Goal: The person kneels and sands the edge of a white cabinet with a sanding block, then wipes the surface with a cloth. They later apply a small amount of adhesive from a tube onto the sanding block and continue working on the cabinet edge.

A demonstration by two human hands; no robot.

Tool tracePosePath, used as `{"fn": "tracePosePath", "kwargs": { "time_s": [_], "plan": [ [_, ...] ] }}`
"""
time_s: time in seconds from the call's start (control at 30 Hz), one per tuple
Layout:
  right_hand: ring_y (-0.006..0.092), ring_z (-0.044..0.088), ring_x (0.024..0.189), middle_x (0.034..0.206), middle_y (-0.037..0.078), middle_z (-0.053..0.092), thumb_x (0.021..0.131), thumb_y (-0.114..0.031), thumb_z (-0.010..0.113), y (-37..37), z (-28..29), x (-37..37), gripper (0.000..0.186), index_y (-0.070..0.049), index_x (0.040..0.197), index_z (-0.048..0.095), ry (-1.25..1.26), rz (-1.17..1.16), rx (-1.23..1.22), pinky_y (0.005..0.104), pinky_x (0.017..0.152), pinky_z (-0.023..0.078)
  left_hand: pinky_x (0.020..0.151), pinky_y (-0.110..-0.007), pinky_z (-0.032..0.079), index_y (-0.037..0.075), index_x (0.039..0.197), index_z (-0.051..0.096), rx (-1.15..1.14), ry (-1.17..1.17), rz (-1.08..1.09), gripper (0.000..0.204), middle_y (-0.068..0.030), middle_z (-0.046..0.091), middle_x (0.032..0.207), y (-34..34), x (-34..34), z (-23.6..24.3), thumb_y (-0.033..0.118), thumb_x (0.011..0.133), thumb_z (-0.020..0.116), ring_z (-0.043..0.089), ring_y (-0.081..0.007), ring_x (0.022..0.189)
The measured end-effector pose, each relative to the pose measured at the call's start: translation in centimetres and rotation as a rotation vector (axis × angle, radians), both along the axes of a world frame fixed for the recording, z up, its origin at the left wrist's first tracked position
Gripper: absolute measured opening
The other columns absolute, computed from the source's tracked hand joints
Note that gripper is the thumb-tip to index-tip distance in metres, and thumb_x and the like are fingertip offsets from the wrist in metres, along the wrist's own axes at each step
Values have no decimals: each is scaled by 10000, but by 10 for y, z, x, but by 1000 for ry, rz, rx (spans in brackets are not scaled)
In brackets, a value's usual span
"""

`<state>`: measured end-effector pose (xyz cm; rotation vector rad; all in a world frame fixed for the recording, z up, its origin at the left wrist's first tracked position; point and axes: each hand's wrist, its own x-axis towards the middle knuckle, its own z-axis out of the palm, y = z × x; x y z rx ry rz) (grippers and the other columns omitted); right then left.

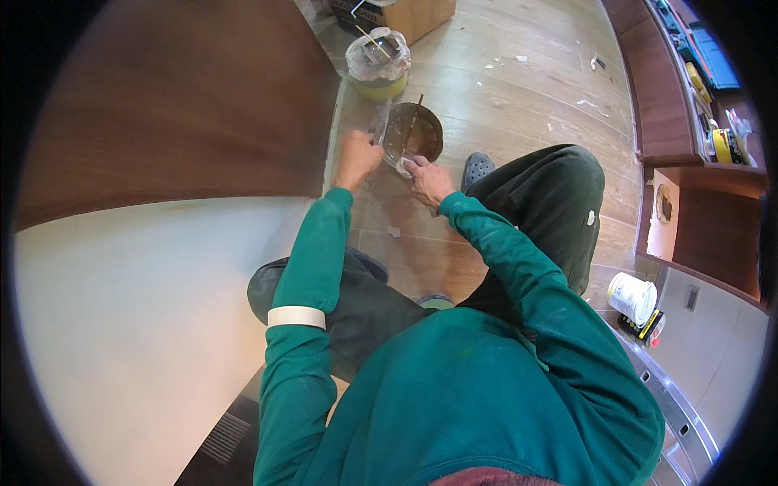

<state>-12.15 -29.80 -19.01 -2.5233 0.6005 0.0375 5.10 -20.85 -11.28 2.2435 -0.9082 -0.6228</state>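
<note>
Leaning toward a dark pot (440,134) of brown liquid (426,138) on the wooden floor (519,105). Gripping whitish material (403,168) at the pot's near rim with the right hand (431,181), clear film (381,121) at its left with the left hand (361,156). Facing, farther out, a film-topped yellowish bucket (381,88) and a cardboard box (423,18).

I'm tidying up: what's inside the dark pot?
The pot holds a slim brown stick, its tip past the far rim. The right hand hides some of the near side.

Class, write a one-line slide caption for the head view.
Left hand and right hand grip pale, filmy material beside a round container with a stick in it.
</note>
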Motion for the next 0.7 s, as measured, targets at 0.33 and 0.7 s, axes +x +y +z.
{"fn": "tracePosePath", "kwargs": {
  "time_s": [0.33, 0.7],
  "plan": [
    [411, 656, 1005, 1056, 257, 676, 816, -253, 577, -45, 0, 37, 353, -28, 1054, 708, 305, -228, 163, 481, 896, 523, 807, -508, 502, -24, 1038, 673, -92, -86, -145, 395, -314, 619, 840, 18, -28, -8, 77, 668, 578, 605, -493, 867],
    [318, 616, 1157, 1220, 179, 649, 840, -328, 614, -72, -118, 104, 440, -45, 1172, 667, 690, 54, 178, 456, 953, 499, 777, -490, 510, -67, 1139, 630, -67, -77, -170, 487, -310, 612, 826, 24, -31, -5, 94, 682, 584, 628, -469, 823]
  ]
}}
